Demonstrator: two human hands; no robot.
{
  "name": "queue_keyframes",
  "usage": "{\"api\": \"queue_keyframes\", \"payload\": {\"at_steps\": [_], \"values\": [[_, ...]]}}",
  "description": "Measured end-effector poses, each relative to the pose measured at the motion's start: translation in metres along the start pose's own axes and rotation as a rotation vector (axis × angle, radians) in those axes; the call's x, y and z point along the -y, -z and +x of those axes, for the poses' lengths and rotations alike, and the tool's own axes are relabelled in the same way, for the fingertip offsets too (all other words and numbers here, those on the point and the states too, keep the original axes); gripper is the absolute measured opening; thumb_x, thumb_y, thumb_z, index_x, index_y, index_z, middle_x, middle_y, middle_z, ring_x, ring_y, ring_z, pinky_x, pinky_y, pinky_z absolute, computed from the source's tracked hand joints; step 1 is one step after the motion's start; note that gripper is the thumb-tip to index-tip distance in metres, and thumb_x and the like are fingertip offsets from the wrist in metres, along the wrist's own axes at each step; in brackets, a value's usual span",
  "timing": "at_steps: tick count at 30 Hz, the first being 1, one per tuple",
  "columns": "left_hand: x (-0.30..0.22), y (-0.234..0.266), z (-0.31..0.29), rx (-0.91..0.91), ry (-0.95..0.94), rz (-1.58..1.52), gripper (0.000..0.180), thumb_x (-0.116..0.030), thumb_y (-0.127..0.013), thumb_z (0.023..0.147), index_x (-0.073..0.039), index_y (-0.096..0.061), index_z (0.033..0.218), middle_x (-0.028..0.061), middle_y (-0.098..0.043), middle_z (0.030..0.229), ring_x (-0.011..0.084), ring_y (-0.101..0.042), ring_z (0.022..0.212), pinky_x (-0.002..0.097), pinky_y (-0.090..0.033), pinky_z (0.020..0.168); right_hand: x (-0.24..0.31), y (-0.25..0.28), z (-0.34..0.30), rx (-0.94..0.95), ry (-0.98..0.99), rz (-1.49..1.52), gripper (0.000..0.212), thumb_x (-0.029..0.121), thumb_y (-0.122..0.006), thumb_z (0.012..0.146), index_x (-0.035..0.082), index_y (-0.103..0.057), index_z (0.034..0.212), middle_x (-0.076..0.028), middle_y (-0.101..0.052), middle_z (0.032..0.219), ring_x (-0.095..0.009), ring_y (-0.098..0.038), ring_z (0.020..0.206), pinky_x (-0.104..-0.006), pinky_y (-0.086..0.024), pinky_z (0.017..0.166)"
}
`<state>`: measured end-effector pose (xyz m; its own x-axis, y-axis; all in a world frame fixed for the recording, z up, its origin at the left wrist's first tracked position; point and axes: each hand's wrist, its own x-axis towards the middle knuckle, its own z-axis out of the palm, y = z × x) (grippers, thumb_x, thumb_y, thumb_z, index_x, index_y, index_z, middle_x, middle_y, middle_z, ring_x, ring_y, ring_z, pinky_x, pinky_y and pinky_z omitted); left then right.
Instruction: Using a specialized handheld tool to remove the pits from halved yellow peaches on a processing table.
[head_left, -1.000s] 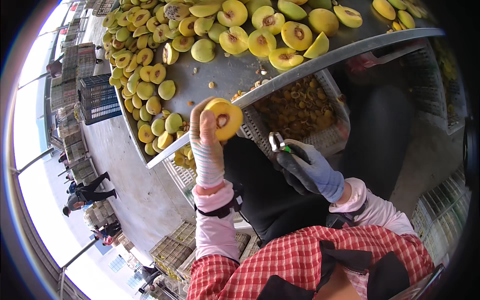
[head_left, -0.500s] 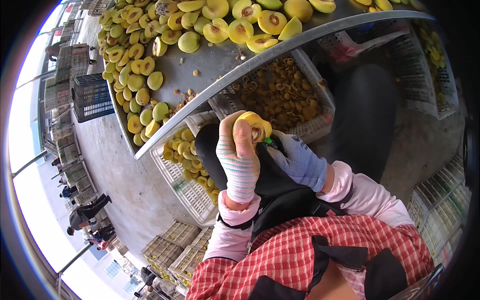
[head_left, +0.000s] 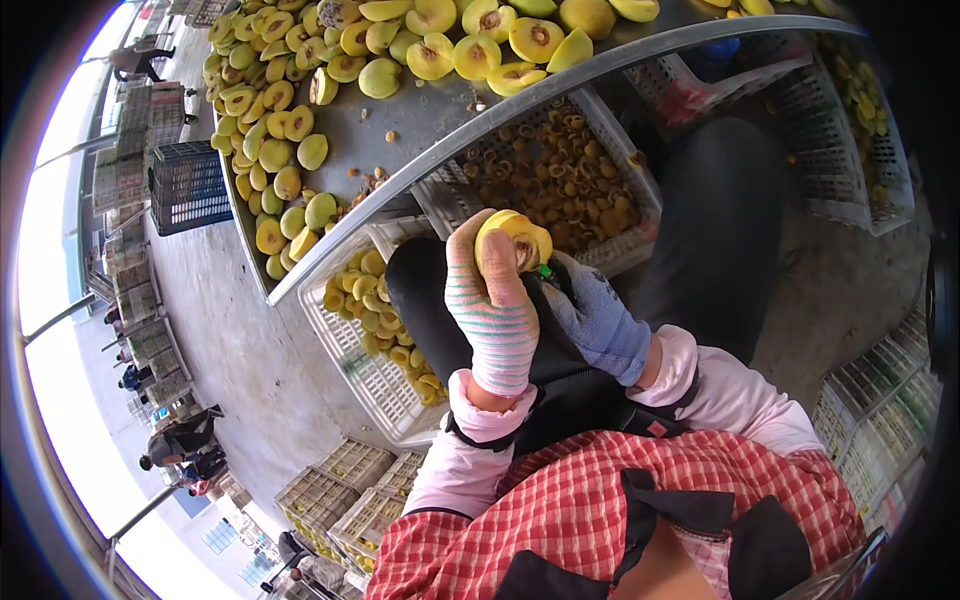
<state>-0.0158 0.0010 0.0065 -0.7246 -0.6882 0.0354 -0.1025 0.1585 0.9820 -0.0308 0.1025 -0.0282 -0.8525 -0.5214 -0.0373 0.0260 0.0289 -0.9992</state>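
Note:
A yellow peach half (head_left: 532,238) with a brown hollow at its centre is gripped by my left hand (head_left: 492,315), which wears a white striped glove. My right hand (head_left: 600,325), in a blue-grey glove, is closed round a small tool (head_left: 546,271) of which a green part shows. The tool touches or nearly touches the peach's lower right side; its working end is hidden. Both hands are above my lap, in front of the metal table (head_left: 355,130), where many peach halves (head_left: 275,155) lie.
Under the table edge stands a crate (head_left: 625,140) of brown pit scraps. A white crate (head_left: 372,400) with peach halves is left of my knee. Further crates (head_left: 835,195) are at the right, and a black crate (head_left: 188,190) stands left. People (head_left: 180,438) are far left.
Both hands and the peach half have shifted slightly, and the peach is turned a little, showing more of its hollow. The grips look the same.

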Motion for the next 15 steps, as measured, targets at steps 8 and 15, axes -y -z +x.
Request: {"api": "queue_keyframes", "payload": {"at_steps": [8, 15], "values": [[0.0, 0.009, 0.012, 0.225, 0.152, 0.067, 0.024, -0.025, -0.051, 0.096, -0.002, -0.058, 0.101, 0.003, -0.06, 0.081, 0.0073, -0.052, 0.07, 0.0221, -0.044, 0.064, -0.009, 0.012, 0.005, 0.234, -0.59, 0.546, 0.029, 0.015, -0.058, 0.089, -0.002, -0.055, 0.112, -0.018, -0.06, 0.081, -0.033, -0.059, 0.075, -0.0363, -0.047, 0.07], [0.011, 0.002, 0.004, 0.128, -0.046, 0.009, 0.028, -0.027, -0.052, 0.096, -0.003, -0.056, 0.111, 0.0047, -0.062, 0.09, 0.0087, -0.055, 0.078, 0.022, -0.046, 0.072, 0.004, 0.016, 0.002, 0.194, -0.392, 0.612, 0.029, 0.029, -0.058, 0.092, 0.003, -0.057, 0.104, -0.001, -0.055, 0.067, -0.011, -0.053, 0.059, -0.0255, -0.042, 0.054]]}}
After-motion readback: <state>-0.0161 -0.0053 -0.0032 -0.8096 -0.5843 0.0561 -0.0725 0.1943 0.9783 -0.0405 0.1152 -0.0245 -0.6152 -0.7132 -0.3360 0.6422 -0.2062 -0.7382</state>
